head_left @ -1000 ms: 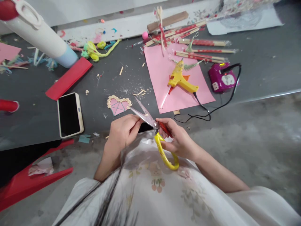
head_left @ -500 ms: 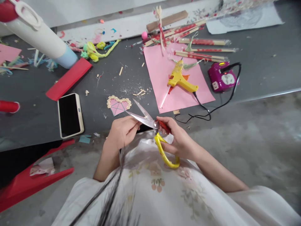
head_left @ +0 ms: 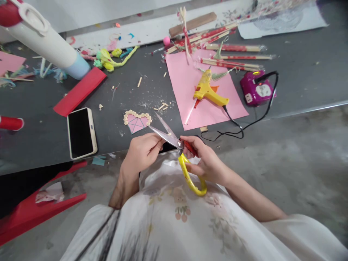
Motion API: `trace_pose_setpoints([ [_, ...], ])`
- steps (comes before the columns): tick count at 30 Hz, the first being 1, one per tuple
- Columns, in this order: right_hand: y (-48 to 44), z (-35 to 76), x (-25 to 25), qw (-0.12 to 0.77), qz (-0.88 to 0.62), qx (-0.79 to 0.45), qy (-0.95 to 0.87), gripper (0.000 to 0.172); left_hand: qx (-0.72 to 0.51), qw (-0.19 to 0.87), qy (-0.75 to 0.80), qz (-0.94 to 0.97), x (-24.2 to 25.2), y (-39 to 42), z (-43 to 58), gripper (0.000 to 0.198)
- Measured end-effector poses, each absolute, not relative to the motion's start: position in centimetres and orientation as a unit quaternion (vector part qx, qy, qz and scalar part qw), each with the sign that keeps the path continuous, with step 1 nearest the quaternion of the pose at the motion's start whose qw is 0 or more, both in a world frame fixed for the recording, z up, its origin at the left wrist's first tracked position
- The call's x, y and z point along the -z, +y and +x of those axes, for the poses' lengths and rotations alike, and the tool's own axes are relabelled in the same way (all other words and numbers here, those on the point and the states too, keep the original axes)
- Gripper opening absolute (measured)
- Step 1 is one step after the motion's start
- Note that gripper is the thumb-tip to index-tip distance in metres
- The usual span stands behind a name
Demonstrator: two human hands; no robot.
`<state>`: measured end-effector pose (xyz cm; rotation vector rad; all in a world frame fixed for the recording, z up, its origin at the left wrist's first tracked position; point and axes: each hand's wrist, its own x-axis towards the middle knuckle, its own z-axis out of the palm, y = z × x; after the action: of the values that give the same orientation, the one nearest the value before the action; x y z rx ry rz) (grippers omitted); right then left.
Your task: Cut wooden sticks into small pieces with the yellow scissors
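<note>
Your dark grey worktop (head_left: 301, 79) spans the view, with the tall white-and-blue bottle with a red cap (head_left: 58, 47) at its far left. Right of centre lies a square sheet of pink paper (head_left: 182, 87). Your right hand (head_left: 202, 157) has its grip closed around the red and yellow handles of the big steel scissors (head_left: 179, 144), held in front of you by the worktop's near edge, blades parted and pointing up and left. Your left hand (head_left: 143, 152) is beside the blades with fingers pinched together; they hide whatever may be between them, so you can't tell what that grip holds. Over to your left, a folded red paper strip (head_left: 80, 90) lies just above the black-screened phone in a cream case (head_left: 80, 133). The yellow hot glue gun (head_left: 208, 92) rests on the pink sheet, and the purple power box (head_left: 254, 95) is just beside that sheet. Beyond your left hand is the pink paper heart (head_left: 137, 123), its upper edge lined with tiny pale pieces. Short cut bits of pale wood (head_left: 162, 107) lie near the heart's right side.
</note>
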<state>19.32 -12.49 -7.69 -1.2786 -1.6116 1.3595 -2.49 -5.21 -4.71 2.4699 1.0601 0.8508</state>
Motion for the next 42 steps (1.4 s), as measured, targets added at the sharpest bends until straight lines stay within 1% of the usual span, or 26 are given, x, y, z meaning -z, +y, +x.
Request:
trace_pose_setpoints([
  [3, -12.6, 19.3, 7.6, 0.335, -0.488, -0.519, -0.617, 0.065, -0.300, 0.155, 0.370, 0.865, 4.6, -5.3, -2.3, 0.030],
  [7, -12.5, 19.1, 7.6, 0.336, -0.495, -0.529, -0.602, 0.066, -0.297, 0.132, 0.377, 0.867, 4.6, -5.6, -2.0, 0.023],
  [11, -12.6, 18.9, 7.7, 0.345, -0.496, -0.544, -0.582, 0.065, -0.303, 0.065, 0.405, 0.860, 5.3, -6.1, -2.0, 0.015],
  [15, -12.7, 18.6, 7.5, 0.349, -0.500, -0.546, -0.575, 0.066, -0.315, 0.019, 0.392, 0.864, 6.1, -6.4, -2.2, 0.018],
  [19, -12.6, 18.5, 7.1, 0.336, -0.521, -0.520, -0.587, 0.070, -0.321, 0.037, 0.382, 0.866, 6.3, -6.2, -2.3, 0.018],
  [24, -12.5, 18.6, 7.0, 0.328, -0.528, -0.510, -0.595, 0.073, -0.313, 0.127, 0.379, 0.862, 5.6, -5.8, -2.5, 0.021],
  [27, -12.5, 18.8, 7.3, 0.327, -0.524, -0.515, -0.594, 0.073, -0.309, 0.156, 0.374, 0.860, 5.2, -5.5, -2.5, 0.025],
  [31, -12.4, 19.0, 7.6, 0.329, -0.516, -0.524, -0.592, 0.073, -0.300, 0.158, 0.379, 0.861, 5.0, -5.4, -2.5, 0.027],
  [38, -12.4, 19.1, 7.9, 0.327, -0.505, -0.533, -0.595, 0.068, -0.296, 0.153, 0.382, 0.862, 5.1, -5.4, -2.3, 0.032],
  [42, -12.5, 19.1, 8.0, 0.320, -0.516, -0.535, -0.587, 0.067, -0.289, 0.146, 0.381, 0.866, 5.4, -5.6, -2.3, 0.026],
])
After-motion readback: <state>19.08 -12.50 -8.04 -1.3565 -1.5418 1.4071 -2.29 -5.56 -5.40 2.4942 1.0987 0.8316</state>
